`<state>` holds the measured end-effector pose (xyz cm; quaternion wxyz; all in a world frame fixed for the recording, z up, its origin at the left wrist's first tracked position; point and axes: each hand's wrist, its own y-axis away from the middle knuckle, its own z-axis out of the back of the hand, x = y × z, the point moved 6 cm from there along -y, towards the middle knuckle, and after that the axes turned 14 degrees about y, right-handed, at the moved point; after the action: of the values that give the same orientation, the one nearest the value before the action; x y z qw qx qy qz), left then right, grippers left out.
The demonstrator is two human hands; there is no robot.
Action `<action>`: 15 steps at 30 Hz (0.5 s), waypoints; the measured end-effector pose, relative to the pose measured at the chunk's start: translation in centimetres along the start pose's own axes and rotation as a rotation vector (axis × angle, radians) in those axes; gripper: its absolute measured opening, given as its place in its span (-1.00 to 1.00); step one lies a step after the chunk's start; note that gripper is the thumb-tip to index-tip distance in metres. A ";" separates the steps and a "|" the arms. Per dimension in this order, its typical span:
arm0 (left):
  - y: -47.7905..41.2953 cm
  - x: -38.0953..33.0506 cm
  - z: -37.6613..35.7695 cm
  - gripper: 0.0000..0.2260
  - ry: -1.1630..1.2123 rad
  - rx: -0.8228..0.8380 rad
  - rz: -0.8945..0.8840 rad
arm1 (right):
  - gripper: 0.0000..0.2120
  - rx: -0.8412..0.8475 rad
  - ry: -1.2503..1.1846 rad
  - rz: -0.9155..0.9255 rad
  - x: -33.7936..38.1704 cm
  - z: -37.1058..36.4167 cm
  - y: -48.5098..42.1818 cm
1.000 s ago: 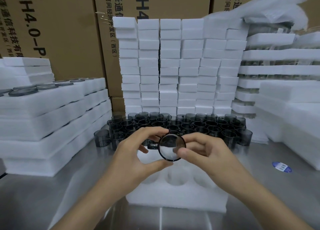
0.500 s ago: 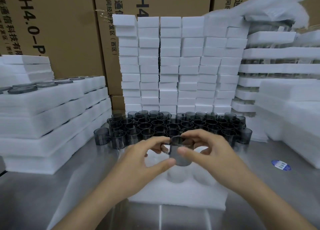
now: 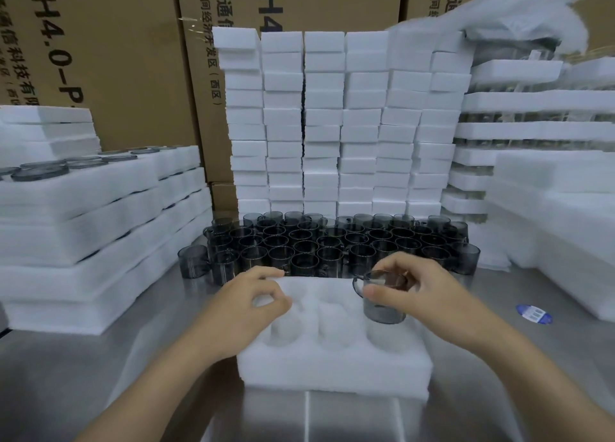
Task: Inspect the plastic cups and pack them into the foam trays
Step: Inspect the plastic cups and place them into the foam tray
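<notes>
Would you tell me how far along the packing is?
Done: the stacked trays on the left hold packed cups. In hand: the right hand holds a cup over the right pocket of the front tray; the left hand rests on it. Left: its pockets look empty; many loose cups wait behind.

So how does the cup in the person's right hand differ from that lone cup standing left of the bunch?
The held cup is gripped at its rim by the right hand; the lone cup is untouched. The held cup hangs over the right-hand pocket of the foam tray; the lone cup stands on the metal table, beside the bunch of cups. Both are smoky grey, see-through and upright.
</notes>
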<state>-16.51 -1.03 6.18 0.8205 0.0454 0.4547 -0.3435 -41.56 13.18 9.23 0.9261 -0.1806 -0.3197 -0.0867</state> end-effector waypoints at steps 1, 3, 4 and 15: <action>-0.1 0.1 -0.1 -0.76 -0.010 -0.012 0.006 | -0.48 0.028 0.028 0.020 0.3 -0.1 0.1; -0.3 0.4 -0.1 -0.72 -0.033 -0.043 0.022 | -0.46 0.034 0.053 0.042 0.6 0.2 0.3; -0.4 0.4 -0.1 -0.72 -0.031 -0.061 0.029 | -0.46 0.040 0.061 0.051 0.8 0.3 0.4; -0.2 0.6 -0.2 -0.71 0.012 -0.109 0.048 | -0.55 0.162 0.107 0.108 1.8 0.0 1.1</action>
<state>-16.59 -1.41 5.67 0.8271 0.0135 0.4763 -0.2980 -39.90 14.08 10.06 0.9567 -0.1171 -0.2656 -0.0200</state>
